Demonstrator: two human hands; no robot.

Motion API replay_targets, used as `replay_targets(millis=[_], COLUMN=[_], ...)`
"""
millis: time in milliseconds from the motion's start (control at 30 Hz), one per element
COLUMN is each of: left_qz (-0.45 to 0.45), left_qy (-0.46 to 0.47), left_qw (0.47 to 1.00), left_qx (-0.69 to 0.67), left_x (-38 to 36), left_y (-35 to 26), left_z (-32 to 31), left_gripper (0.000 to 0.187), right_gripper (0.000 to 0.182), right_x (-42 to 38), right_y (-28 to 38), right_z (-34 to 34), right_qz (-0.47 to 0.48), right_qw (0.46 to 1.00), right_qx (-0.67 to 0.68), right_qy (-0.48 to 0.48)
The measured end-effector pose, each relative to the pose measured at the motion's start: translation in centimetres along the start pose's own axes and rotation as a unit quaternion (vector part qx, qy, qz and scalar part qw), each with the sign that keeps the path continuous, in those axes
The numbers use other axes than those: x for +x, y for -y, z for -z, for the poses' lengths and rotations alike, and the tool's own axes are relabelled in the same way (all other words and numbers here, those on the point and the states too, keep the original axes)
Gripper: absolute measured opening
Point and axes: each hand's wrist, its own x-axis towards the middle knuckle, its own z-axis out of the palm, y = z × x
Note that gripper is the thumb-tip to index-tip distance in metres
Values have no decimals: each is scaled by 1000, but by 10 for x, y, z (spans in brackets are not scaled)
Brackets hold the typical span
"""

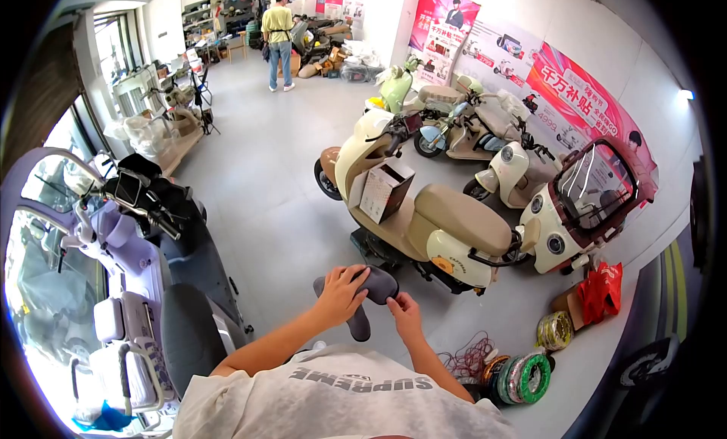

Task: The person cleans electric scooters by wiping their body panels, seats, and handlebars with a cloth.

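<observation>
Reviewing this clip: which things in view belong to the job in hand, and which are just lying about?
In the job:
- dark grey piece
- left hand, over it
- right hand, at its edge

Apparently lying about:
- box on the cream scooter
- red bag

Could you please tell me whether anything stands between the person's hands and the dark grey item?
Nothing visible does: the left hand lies over the dark grey item, and the right hand's fingertips are at its edge. The cream-and-tan scooter stands beyond, not between.
</observation>
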Motion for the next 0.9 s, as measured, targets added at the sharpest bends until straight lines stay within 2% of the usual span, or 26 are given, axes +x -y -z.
replay_targets(millis=[100,233,467,567,633,767,900], left_qz=[1,22,62,74,87,81,47], left_qy=[-1,17,16,1,-1,-27,-62], left_qw=[1000,1000,997,995,993,981,957], left_qx=[9,2,31,60,76,176,279], left_x=[22,58,123,166,195,260,357], left_y=[31,59,101,113,114,128,112], left_z=[2,1,-24,-33,-37,-34,16], left_gripper=[46,46,48,48,48,53,58], right_gripper=[17,16,9,13,12,14,17], right_x=[35,74,160,216,245,317,395], right_y=[1,22,23,20,39,66,129], right_z=[-20,-27,-7,3,16,30,43], right_qz=[45,47,17,32,13,40,80], right_qw=[998,998,997,991,989,968,930], right_qx=[-23,-2,63,111,117,190,260], right_qy=[-40,-45,28,65,92,156,249])
